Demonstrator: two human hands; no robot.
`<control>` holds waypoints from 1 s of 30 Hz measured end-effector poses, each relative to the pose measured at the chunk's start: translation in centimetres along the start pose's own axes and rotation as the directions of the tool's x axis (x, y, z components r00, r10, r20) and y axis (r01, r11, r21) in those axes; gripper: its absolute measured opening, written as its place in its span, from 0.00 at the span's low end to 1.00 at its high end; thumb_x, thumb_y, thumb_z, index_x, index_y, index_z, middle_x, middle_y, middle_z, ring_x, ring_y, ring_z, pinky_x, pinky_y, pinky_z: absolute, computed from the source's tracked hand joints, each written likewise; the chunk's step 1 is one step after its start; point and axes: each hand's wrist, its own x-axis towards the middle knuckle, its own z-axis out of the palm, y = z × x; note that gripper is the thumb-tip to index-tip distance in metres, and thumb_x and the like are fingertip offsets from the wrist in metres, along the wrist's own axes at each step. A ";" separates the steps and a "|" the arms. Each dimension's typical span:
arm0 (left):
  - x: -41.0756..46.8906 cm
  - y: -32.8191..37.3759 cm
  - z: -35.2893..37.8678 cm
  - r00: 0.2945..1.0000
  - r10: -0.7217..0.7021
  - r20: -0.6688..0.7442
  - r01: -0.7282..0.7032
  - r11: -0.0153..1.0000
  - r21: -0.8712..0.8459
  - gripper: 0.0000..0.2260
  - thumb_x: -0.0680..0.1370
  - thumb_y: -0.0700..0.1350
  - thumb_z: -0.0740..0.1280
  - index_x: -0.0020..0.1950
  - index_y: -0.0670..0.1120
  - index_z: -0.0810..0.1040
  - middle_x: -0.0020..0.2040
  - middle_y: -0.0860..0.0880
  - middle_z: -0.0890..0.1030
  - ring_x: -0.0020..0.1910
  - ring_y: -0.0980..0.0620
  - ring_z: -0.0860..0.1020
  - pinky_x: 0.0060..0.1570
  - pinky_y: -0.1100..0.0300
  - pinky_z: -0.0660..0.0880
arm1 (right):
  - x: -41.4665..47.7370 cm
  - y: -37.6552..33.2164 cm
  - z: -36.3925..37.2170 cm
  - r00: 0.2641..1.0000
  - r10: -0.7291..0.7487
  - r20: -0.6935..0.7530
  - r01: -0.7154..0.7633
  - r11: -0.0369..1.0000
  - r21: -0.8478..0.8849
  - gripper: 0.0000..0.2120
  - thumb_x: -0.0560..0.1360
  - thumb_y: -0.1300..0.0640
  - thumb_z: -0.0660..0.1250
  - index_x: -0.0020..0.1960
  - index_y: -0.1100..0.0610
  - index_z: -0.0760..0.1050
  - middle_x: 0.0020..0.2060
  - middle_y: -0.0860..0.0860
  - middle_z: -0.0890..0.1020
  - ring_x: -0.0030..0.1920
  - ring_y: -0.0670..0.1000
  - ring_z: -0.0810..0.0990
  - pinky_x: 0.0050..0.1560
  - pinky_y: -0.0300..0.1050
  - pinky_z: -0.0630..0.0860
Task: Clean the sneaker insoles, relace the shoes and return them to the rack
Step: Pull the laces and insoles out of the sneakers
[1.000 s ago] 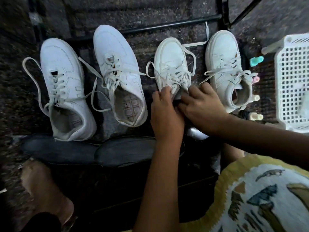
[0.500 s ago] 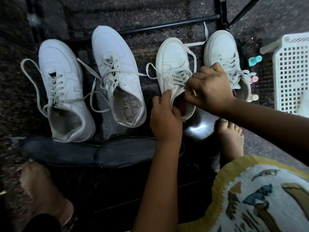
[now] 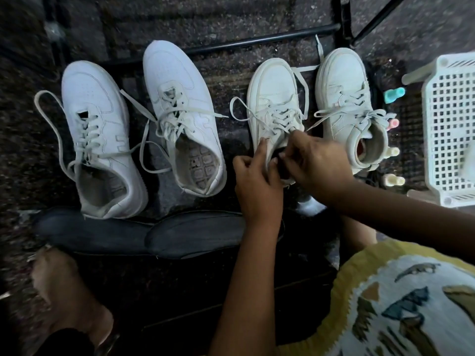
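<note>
Four white sneakers stand in a row on the dark floor. The left pair is loosely laced with empty insides. Two dark insoles lie in front of them. My left hand grips the near side of the third, cream sneaker, index finger along its collar. My right hand is curled over that sneaker's heel opening and pinches a dark piece there, apparently its insole. The fourth sneaker stands alone, its reddish inside showing.
A white perforated basket stands at the right, with small coloured pegs beside it. Black rack bars run behind the shoes. My bare feet rest on the floor near the insoles.
My right hand has come down from the third sneaker's laces to its heel opening. My left hand has shifted slightly forward along the sneaker's side.
</note>
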 end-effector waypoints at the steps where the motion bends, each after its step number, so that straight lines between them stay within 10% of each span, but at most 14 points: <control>1: -0.1 0.1 0.0 1.000 -0.015 0.009 0.016 1.000 -0.013 0.19 0.76 0.45 0.63 0.67 0.49 0.75 0.47 0.44 0.68 0.40 0.49 0.71 0.48 0.60 0.68 | -0.2 -0.4 0.1 0.998 -0.051 0.025 0.051 0.998 -0.022 0.07 0.72 0.56 0.65 0.40 0.59 0.72 0.30 0.54 0.78 0.28 0.58 0.77 0.26 0.39 0.66; 7: 0.0 -0.2 -0.1 0.998 -0.028 0.056 0.032 0.996 -0.084 0.21 0.74 0.45 0.59 0.67 0.47 0.74 0.48 0.47 0.66 0.41 0.52 0.70 0.50 0.64 0.68 | -0.5 0.3 0.8 0.904 -0.237 0.356 0.298 0.946 -0.128 0.07 0.65 0.65 0.73 0.40 0.60 0.76 0.38 0.55 0.78 0.40 0.56 0.81 0.26 0.42 0.74; 12: 0.5 -0.7 -0.2 0.997 -0.030 0.074 0.041 0.988 -0.149 0.20 0.74 0.41 0.60 0.66 0.46 0.75 0.48 0.47 0.65 0.41 0.54 0.69 0.51 0.63 0.71 | 3.0 -0.5 -0.2 0.504 -0.159 0.849 0.601 0.770 -0.213 0.14 0.80 0.60 0.54 0.60 0.58 0.75 0.58 0.52 0.76 0.61 0.54 0.75 0.54 0.47 0.75; 17: 0.5 -1.1 0.0 0.994 -0.065 0.082 0.081 0.976 -0.200 0.19 0.77 0.38 0.63 0.67 0.47 0.74 0.42 0.52 0.63 0.38 0.56 0.68 0.52 0.61 0.72 | 4.9 -1.2 0.0 0.331 -0.123 0.936 0.751 0.634 -0.182 0.13 0.79 0.62 0.56 0.59 0.61 0.75 0.59 0.55 0.76 0.59 0.56 0.76 0.55 0.47 0.72; 30: 1.2 -2.4 0.0 0.984 -0.134 0.115 0.157 0.962 -0.225 0.20 0.73 0.46 0.62 0.64 0.57 0.75 0.42 0.55 0.68 0.43 0.41 0.76 0.44 0.42 0.79 | 6.2 -2.4 0.1 0.260 -0.054 0.964 0.760 0.628 -0.170 0.15 0.81 0.59 0.54 0.61 0.61 0.75 0.61 0.53 0.78 0.63 0.52 0.74 0.60 0.40 0.64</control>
